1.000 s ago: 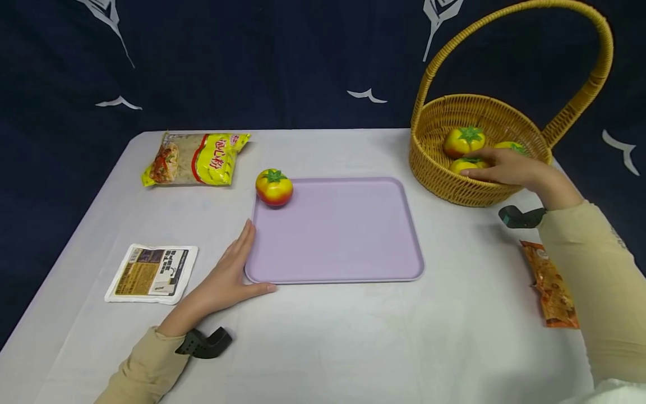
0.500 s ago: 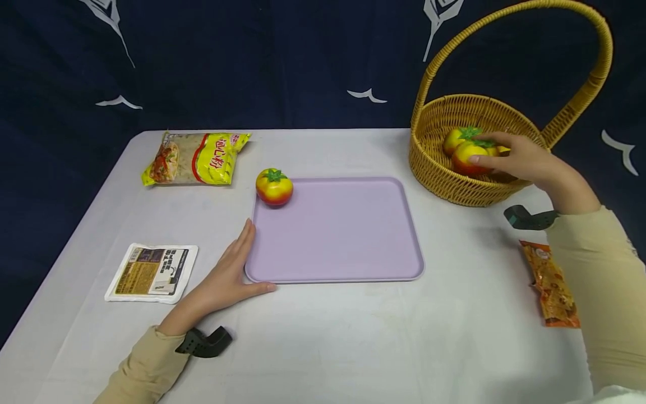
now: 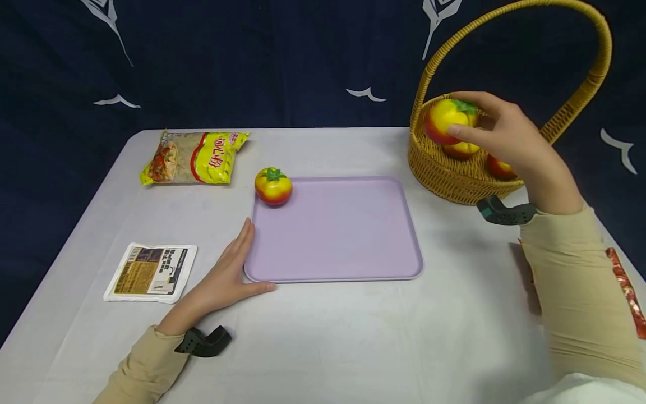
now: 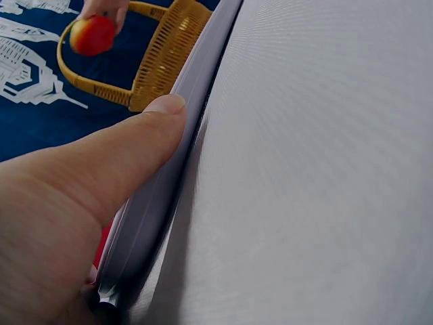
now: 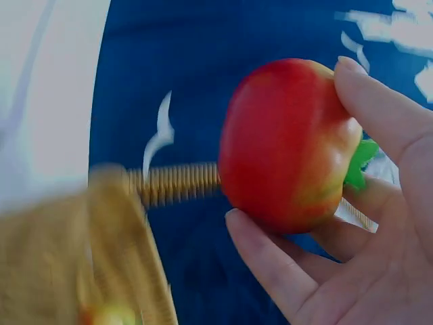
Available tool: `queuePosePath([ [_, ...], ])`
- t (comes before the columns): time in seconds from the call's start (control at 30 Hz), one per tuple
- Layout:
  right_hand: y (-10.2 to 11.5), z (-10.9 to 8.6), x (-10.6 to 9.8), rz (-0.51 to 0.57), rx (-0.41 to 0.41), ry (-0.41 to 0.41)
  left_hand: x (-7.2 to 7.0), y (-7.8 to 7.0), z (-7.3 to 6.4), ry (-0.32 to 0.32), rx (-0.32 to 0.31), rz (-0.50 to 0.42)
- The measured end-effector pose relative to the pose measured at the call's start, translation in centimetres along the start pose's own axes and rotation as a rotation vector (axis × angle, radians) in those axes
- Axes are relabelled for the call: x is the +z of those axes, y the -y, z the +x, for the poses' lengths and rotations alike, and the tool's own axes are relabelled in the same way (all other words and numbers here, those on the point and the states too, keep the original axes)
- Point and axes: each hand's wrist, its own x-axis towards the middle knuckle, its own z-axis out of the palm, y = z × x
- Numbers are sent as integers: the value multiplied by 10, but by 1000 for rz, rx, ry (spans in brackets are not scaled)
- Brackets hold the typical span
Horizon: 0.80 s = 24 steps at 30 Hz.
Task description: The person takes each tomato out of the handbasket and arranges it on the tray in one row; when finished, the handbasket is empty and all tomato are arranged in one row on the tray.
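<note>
My right hand [image 3: 510, 132] grips a red-and-yellow tomato [image 3: 446, 120] with a green leafy top, raised above the wicker basket [image 3: 454, 188]. In the right wrist view, thumb and fingers lie around that tomato [image 5: 287, 145]. Two more tomatoes show in the basket, one [image 3: 461, 150] partly under the held one and another [image 3: 499, 167] partly behind my hand. My left hand [image 3: 224, 275] rests at the near left corner of the lilac tray [image 3: 338, 230], fingers straight along its edge. A further tomato [image 3: 273, 186] sits on the tray's far left corner.
A yellow noodle bag [image 3: 194, 158] lies at the back left, and a flat white-edged packet [image 3: 151, 272] left of my left hand. My right sleeve mostly covers an orange snack packet; a red strip [image 3: 626, 292] shows beyond it. The basket's tall handle [image 3: 598, 67] arches behind my right hand.
My right hand has lifted a tomato up from inside the basket and moved it up and to the left. The left hand, tray and other tomato on it have stayed put.
</note>
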Motion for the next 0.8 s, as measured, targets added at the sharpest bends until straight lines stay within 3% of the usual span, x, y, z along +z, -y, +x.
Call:
queuePosePath([
  [0.23,29,14,57,176,-172,47,1,1,1,4,-1,0],
  [0.47,36,32,109,274,-293,171,1,1,1,-9,7,-3],
  [0.8,27,50,163,173,-311,270,1,1,1,-12,2,0],
])
